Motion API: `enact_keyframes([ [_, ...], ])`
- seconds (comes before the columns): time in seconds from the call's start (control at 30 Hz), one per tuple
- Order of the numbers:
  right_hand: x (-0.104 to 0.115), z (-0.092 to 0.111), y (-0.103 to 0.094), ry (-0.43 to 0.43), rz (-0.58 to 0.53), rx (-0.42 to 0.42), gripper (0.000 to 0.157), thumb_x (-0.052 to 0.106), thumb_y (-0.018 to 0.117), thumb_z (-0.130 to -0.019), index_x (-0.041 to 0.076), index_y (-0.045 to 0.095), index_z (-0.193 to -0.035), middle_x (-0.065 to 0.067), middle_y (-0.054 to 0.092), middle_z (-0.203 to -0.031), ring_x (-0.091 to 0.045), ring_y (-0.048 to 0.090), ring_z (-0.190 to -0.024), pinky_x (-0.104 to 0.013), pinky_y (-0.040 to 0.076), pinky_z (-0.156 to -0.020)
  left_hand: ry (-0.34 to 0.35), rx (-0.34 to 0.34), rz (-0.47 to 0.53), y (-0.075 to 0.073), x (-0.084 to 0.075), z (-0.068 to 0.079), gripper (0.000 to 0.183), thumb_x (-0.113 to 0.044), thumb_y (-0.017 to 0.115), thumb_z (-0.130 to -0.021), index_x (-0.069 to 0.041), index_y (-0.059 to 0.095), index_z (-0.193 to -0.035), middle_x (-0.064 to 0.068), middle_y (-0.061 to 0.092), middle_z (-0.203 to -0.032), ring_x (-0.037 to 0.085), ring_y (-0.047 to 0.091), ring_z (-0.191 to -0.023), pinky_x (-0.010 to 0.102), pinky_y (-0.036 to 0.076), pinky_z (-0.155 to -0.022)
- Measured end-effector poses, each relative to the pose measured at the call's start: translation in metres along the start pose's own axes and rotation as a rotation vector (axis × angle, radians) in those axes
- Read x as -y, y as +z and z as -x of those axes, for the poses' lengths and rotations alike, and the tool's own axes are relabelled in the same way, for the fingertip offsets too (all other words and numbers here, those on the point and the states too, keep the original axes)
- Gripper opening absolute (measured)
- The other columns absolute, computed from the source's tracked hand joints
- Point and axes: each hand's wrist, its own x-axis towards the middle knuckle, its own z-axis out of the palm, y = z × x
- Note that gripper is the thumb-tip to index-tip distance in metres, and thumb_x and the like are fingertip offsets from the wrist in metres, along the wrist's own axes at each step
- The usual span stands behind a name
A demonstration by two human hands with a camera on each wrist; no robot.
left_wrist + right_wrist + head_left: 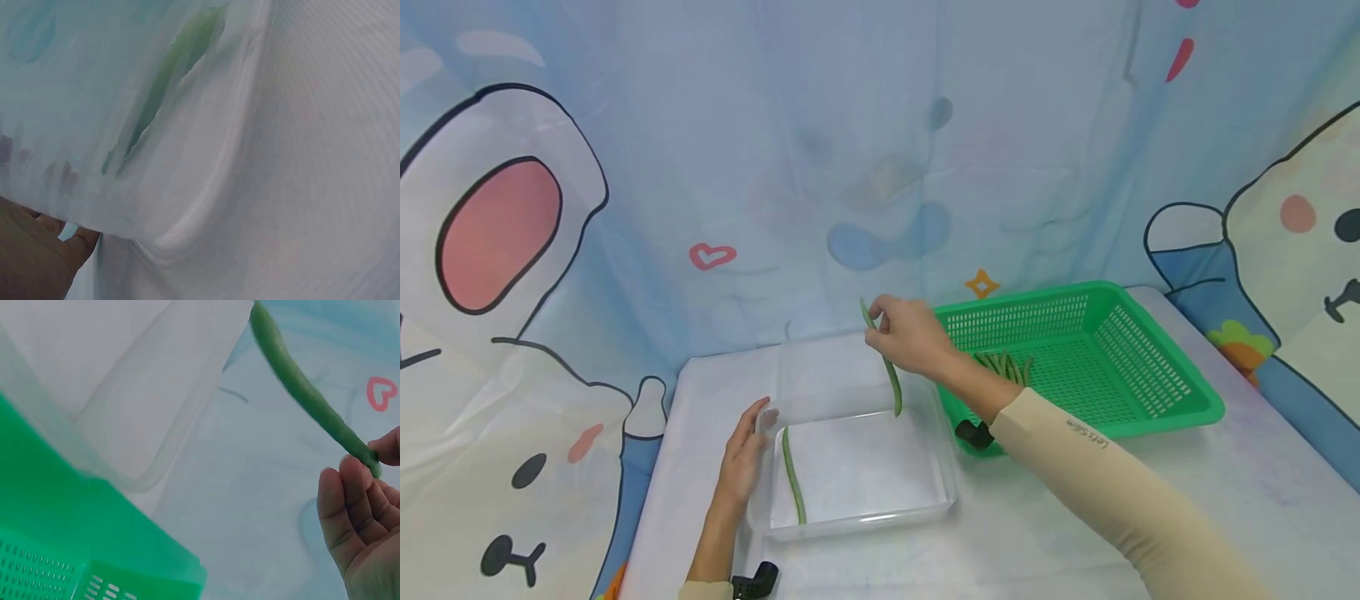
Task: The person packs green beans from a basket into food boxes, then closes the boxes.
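Observation:
My right hand (912, 335) pinches a long green bean (892, 385) between thumb and fingers near one end. The bean hangs over the back part of a clear plastic container (880, 522); the right wrist view shows its full curved length (300, 387). Inside the container, a second green bean (793, 477) lies lengthwise along the left side. My left hand (742, 460) rests against the container's left wall, its fingers extended up at the rim. Through the plastic, that lying bean (165, 81) looks blurred in the left wrist view.
A green perforated basket (1176, 408) stands right of the container, close beside it. Several green beans (1003, 365) lie at its left end, partly hidden by my right forearm. A white cloth (1030, 517) covers the table, and a printed curtain (820, 167) hangs behind.

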Motion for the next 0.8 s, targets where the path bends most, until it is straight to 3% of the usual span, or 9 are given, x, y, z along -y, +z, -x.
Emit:
enact_keyframes([
  [0.43,0.018,0.007,0.025,0.013,-0.183,0.134,0.021,0.020,0.062,-0.090,0.008,0.061,-0.108,0.003,0.066,-0.069,-0.012,0.065,-0.057,-0.031,0.051,-0.053,0.018,-0.038,-0.021,0.002,0.000,0.001,0.055,-0.009,0.034,-0.094,-0.033,0.040,-0.143,0.002,0.046,-0.145,0.023,0.024,-0.144,0.057,0.016,-0.113],
  [0.8,0.029,0.016,0.056,0.050,-0.231,0.220,0.024,0.017,0.064,-0.089,0.004,0.061,-0.109,0.001,0.067,-0.069,-0.010,0.064,-0.054,-0.030,0.052,-0.054,0.027,-0.026,0.012,0.003,-0.001,0.002,0.054,-0.008,0.033,-0.095,-0.029,0.039,-0.145,0.004,0.042,-0.147,0.024,0.027,-0.142,0.056,0.019,-0.112],
])
